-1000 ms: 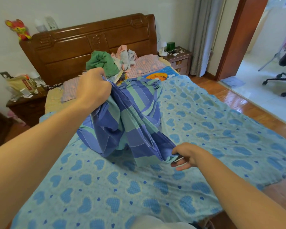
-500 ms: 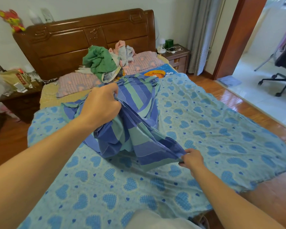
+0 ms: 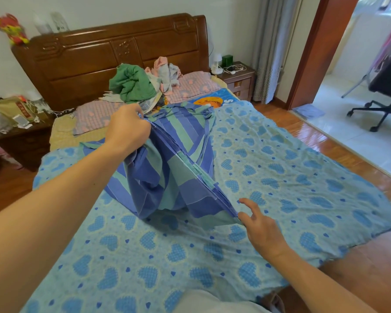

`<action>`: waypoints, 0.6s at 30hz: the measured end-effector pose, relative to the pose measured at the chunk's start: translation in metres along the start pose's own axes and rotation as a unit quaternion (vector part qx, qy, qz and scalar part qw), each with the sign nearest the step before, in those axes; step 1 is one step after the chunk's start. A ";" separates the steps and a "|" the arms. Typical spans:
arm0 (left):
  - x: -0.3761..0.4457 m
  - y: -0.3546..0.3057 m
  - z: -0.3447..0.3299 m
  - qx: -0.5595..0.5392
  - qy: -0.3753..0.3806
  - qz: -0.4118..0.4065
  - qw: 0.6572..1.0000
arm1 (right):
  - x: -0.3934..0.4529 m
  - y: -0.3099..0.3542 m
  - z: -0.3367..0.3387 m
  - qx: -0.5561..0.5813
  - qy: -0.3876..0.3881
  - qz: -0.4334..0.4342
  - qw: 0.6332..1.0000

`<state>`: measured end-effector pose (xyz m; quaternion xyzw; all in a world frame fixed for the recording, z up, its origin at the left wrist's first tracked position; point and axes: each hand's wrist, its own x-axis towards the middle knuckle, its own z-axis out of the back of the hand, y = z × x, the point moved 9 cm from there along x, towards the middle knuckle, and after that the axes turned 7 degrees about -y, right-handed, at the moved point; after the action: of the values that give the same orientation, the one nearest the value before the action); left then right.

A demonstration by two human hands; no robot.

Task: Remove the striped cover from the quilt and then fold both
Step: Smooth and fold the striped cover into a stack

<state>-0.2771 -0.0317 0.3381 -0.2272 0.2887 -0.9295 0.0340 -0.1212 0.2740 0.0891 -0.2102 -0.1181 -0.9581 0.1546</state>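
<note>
The striped cover (image 3: 167,163), blue w/ green bands, lies bunched on the bed approx. at centre, on top of the heart-print quilt (image 3: 280,177) that is spread flat over the mattress. Its long axis runs from the far end, near the pillows, down toward the near right, where it narrows to a gathered edge. The left hand (image 3: 128,129) grips the cover's upper part in a clenched fist and holds it raised off the quilt, so the cloth hangs down from the fist in folds w/ stripes running mostly lengthwise. The right hand (image 3: 259,229) is at the near-right tip of the cover, fingers spread and relaxed, thumb side touching the gathered edge; it isn't clamped round the cloth, i.e. the grasp there is released. The quilt's near edge drapes over the bed's foot and its right edge hangs off the side above the wood floor (image 3: 359,281). At the far end: a green garment (image 3: 131,84) heaped w/ other clothes on pink pillows (image 3: 196,86), in front of a dark wood headboard (image 3: 113,53). A nightstand (image 3: 237,77) stands far right of the bed, an office chair (image 3: 386,86) beyond the doorway.
</note>
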 end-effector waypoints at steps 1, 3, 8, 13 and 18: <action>0.004 0.002 0.001 0.004 -0.001 0.004 1.000 | -0.001 0.002 0.001 -0.003 -0.003 0.017 1.000; 0.009 0.005 0.003 0.017 -0.007 0.007 1.000 | 0.000 -0.005 0.002 0.008 -0.011 0.006 1.000; 0.009 0.005 0.002 0.023 -0.009 -0.003 1.000 | 0.005 -0.029 0.005 0.050 -0.050 -0.092 0.993; 0.009 0.005 0.002 0.021 -0.010 -0.002 1.000 | 0.007 -0.030 0.003 0.039 -0.046 -0.104 0.993; 0.010 0.005 0.003 0.020 -0.010 -0.001 1.000 | 0.007 -0.027 0.001 0.025 -0.011 -0.102 0.994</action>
<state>-0.2850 -0.0392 0.3411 -0.2360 0.2697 -0.9327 0.0406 -0.1367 0.2978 0.0890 -0.2038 -0.1645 -0.9632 0.0603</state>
